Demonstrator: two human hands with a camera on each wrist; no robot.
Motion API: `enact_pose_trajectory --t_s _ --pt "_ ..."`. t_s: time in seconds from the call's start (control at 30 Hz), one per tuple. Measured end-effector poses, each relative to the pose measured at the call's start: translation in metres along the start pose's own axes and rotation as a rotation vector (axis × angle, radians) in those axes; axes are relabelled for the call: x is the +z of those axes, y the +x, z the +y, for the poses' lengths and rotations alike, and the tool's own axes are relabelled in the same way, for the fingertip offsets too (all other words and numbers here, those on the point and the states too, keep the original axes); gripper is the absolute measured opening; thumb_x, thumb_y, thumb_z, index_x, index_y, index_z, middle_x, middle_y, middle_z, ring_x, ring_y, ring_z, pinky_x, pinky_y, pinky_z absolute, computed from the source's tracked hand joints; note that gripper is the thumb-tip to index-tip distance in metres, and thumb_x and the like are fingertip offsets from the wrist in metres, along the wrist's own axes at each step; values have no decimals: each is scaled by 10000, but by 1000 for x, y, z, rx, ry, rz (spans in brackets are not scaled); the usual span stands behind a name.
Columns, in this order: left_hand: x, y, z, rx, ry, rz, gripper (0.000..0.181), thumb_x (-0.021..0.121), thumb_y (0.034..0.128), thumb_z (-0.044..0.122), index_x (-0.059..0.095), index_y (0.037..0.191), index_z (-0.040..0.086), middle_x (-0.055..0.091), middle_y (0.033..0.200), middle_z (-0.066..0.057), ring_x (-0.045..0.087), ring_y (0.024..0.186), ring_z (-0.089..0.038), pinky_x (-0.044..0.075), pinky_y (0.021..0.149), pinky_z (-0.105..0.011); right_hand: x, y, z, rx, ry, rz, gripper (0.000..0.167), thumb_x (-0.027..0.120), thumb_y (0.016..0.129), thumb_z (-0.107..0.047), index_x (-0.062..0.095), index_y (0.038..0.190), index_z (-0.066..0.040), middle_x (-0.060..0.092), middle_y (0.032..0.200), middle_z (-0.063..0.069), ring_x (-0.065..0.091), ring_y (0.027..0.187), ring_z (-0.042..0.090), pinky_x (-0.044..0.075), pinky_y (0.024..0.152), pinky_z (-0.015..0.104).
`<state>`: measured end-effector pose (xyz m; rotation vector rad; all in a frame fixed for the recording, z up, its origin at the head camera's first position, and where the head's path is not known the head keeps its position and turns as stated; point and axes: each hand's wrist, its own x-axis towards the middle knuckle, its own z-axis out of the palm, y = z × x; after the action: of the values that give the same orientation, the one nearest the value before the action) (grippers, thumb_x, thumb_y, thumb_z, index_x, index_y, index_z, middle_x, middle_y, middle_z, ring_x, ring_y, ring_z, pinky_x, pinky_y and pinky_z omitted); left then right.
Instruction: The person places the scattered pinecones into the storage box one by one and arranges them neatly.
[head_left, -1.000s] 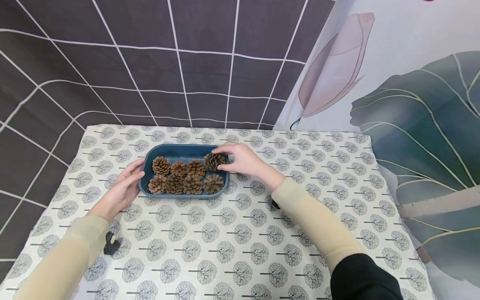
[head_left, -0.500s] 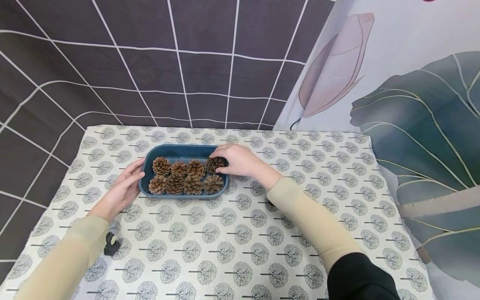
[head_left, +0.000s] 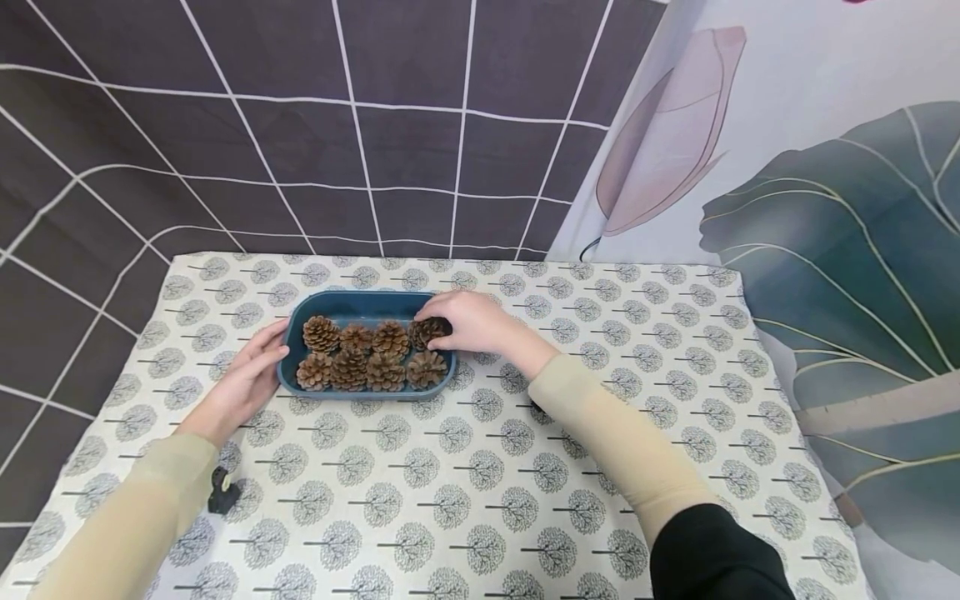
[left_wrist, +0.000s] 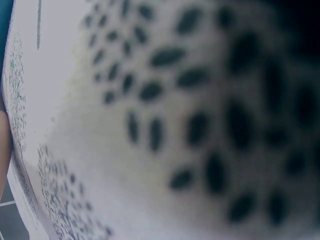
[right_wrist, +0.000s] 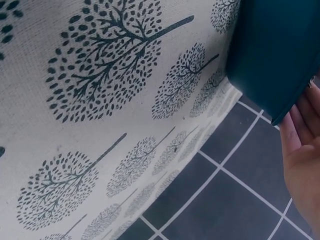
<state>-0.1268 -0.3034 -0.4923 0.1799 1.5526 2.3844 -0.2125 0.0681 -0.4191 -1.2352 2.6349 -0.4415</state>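
Observation:
A dark blue oblong tray (head_left: 352, 305) with rounded corners stands on the cloth, holding two rows of brown pine cones (head_left: 348, 369). At its back right corner my right hand (head_left: 474, 321) pinches a pine cone (head_left: 426, 332) between thumb and fingers, low inside the tray. The fingers partly cover that cone. At the tray's left end, my left hand (head_left: 251, 375) rests against the outer wall with its fingers fairly straight. In the right wrist view the tray's wall (right_wrist: 275, 50) rises beside the right hand (right_wrist: 307, 135), whose fingertips go over the rim. The left wrist view shows mostly blurred cloth.
A white tablecloth (head_left: 450, 483) printed with grey trees covers the table. Behind it hangs a dark cloth (head_left: 412, 150) with a white grid. A small black object (head_left: 222, 490) is by the left sleeve. At the right is a leaf-patterned curtain (head_left: 847, 250).
My right hand has moved slightly left and downward with the pine cone, which now sits lower beside its neighbours. The left hand has stayed at the tray's end.

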Motion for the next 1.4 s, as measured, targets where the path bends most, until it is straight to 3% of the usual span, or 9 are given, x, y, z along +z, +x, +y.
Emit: enact_pose_trajectory --t_s 0.2,0.37,0.57,0.93,1.1,1.33,1.4 --pt "0 -2 0 -10 7 3 440 434 1108 -12 558 1440 249 599 1464 219 553 1347 70 316 1272 -211 2 4 0 -2 -5 -27 491 795 959 -346 695 1393 -139 677 1470 43 611 1406 246 447 1253 428" --pt "0 -2 0 -16 16 11 446 435 1109 -5 552 1454 251 592 1467 229 547 1348 77 243 1310 -235 1 6 -3 9 -29 -55 497 790 961 -366 690 1401 -156 667 1483 37 598 1420 244 438 1260 439" --pt "0 -3 0 -29 32 19 440 441 1111 3 540 1454 261 582 1463 246 543 1338 93 231 1318 -229 3 8 -7 24 -43 -91 518 782 967 -376 667 1429 -171 638 1518 43 589 1429 256 429 1266 454" --pt "-1 -3 0 -21 39 8 438 435 1112 0 538 1452 256 591 1453 240 557 1336 80 357 1250 -200 4 7 -9 33 -8 -83 545 783 971 -355 643 1457 -153 605 1553 69 554 1463 264 430 1265 442" --pt "-2 -2 1 -13 28 0 438 426 1114 -3 552 1439 262 597 1458 231 555 1341 76 363 1243 -194 3 6 -9 36 20 -64 562 789 968 -321 627 1472 -134 589 1566 90 532 1483 271 407 1281 442" --pt "-4 1 3 -46 15 -1 450 427 1107 -12 557 1425 278 608 1445 237 562 1331 73 244 1309 -242 0 0 -8 24 73 -8 578 791 965 -276 608 1479 -85 600 1550 114 547 1470 287 395 1290 433" --pt "-4 2 5 -54 14 -6 453 430 1106 -12 558 1428 279 614 1443 234 567 1328 64 285 1292 -226 -2 -4 -6 25 82 19 574 792 966 -278 612 1475 -84 603 1546 117 553 1464 290 402 1286 430"
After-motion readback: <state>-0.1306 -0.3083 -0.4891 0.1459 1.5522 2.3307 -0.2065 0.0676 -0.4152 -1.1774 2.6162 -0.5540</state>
